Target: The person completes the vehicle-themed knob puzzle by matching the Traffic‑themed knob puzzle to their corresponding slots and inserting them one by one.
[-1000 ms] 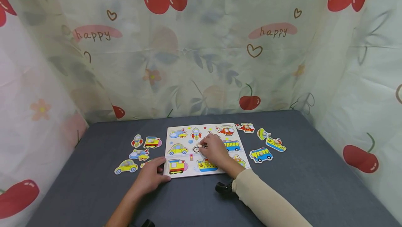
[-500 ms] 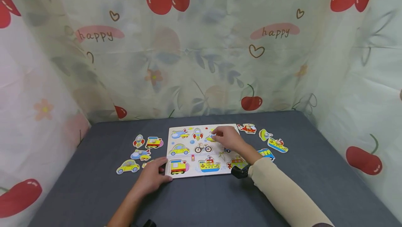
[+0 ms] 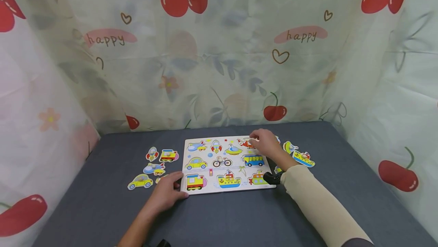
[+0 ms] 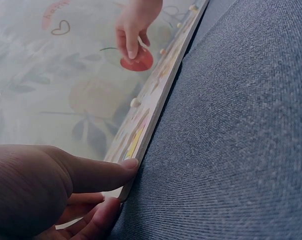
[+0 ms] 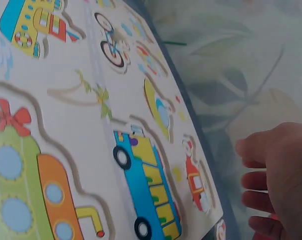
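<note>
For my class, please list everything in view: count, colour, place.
Puzzle board: one, white, mid-table
Vehicle shapes: ten, multicoloured, on board
Rocket piece, train piece, plane piece, car piece: one each, multicoloured, left of board
UFO piece, ship piece: one each, multicoloured, right of board
Part-hidden pieces: three, colours unclear, one left, two right
Tablecloth: one, dark grey, under board
Backdrop: count unclear, pale with cherries, around table
Wrist devices: two, black, by arms
Sleeve: one, cream, right arm
Left hand: one, gripping board
Right hand: one, far right corner

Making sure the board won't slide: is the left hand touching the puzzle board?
Touching: the left wrist view shows the left hand with its thumb tip on the edge of the puzzle board.
</note>
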Motion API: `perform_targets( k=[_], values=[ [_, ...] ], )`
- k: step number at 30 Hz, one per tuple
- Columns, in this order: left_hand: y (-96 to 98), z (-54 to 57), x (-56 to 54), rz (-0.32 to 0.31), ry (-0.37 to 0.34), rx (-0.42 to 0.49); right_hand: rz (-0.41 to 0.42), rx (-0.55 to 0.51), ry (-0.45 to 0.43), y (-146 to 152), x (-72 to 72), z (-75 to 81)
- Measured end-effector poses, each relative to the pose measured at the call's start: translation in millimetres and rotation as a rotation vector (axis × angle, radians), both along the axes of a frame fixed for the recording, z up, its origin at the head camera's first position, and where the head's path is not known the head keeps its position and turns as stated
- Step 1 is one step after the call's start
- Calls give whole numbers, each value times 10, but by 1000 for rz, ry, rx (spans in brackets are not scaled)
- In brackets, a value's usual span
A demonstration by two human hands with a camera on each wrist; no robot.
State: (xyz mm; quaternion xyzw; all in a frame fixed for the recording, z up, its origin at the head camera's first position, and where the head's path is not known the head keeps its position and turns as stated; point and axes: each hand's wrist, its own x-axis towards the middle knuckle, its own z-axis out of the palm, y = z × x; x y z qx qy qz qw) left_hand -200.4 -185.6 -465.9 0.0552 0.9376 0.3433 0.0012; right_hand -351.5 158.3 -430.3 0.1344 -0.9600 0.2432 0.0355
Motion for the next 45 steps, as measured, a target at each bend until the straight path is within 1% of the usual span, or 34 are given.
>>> perform_targets(
  k=[4, 9, 15, 20, 26, 30, 37, 45],
  values=[
    [-3, -5, 0, 9, -10, 6, -32, 6, 49, 66, -41, -82],
    [-3, -9, -4, 12, -13, 7, -92, -10, 89, 143, -64, -176],
    [-2, -5, -4, 11, -11, 12, -163, 15, 125, 272, -112, -307],
    [3, 0, -4, 6, -11, 16, -226, 44, 122, 398, -124, -381],
    [-2, 2, -2, 7, -15, 14, -273, 59, 79, 501, -168, -450],
    [-6, 0, -4, 9, -18, 11, -287, 62, 78, 520, -188, -484],
    [1, -6, -15, 16, -22, 10, -302, 54, 101, 505, -161, -496],
    [6, 0, -13, 22, -24, 11, -307, -14, 128, 475, -131, -496]
  ],
)
